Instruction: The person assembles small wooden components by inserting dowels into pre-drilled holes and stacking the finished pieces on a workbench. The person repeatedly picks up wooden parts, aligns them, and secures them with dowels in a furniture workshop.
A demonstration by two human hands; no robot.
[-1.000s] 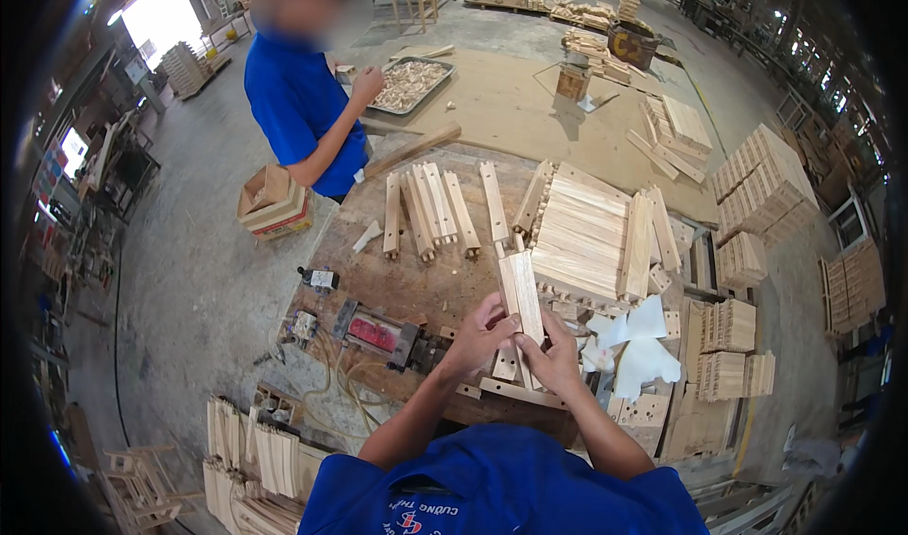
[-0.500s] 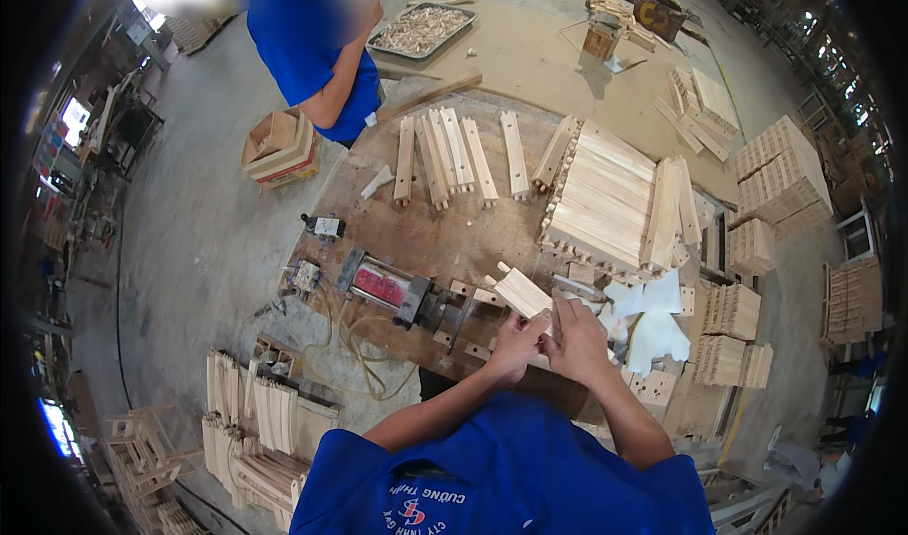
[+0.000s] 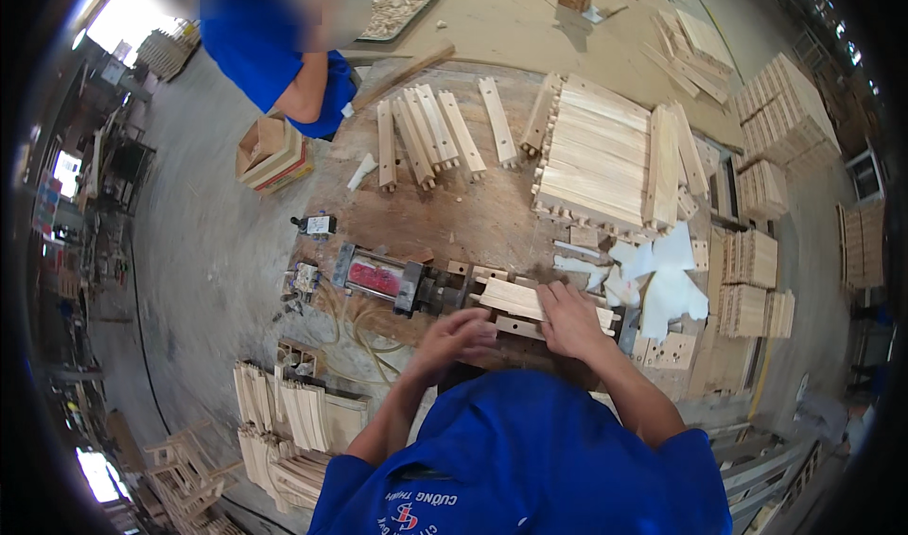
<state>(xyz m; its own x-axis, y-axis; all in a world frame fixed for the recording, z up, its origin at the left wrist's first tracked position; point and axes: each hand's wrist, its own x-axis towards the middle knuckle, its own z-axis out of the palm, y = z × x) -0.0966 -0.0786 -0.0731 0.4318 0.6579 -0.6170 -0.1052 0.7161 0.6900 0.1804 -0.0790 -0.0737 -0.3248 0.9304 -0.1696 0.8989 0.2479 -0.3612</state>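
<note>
1. In the head view, my right hand [image 3: 570, 319] is lying over the pale wooden piece [image 3: 515, 298], with fingers spread across its top; my thumb is hiding from the camera, so I cannot tell if I am gripping or only pressing.
2. My left hand [image 3: 456, 338] is hovering near the piece's left end, with fingers loosely extended; it is holding nothing that I can see.
3. The piece is lying in the press on the workbench [image 3: 378, 213], between the cylinder [image 3: 374, 277] on the left and the metal stop [image 3: 627, 332] on the right; the drilled rail [image 3: 520, 327] is running along its near side.
4. For doing this well, I think I should be pressing the piece flat and parallel to the rail; I should be checking that the pegs at both ends are sitting straight; and I should be holding all fingers away from the pushing end.
5. Beyond, loose slats [image 3: 388, 147] are lying in a row; white sheets [image 3: 657, 261] are resting to the right.
</note>
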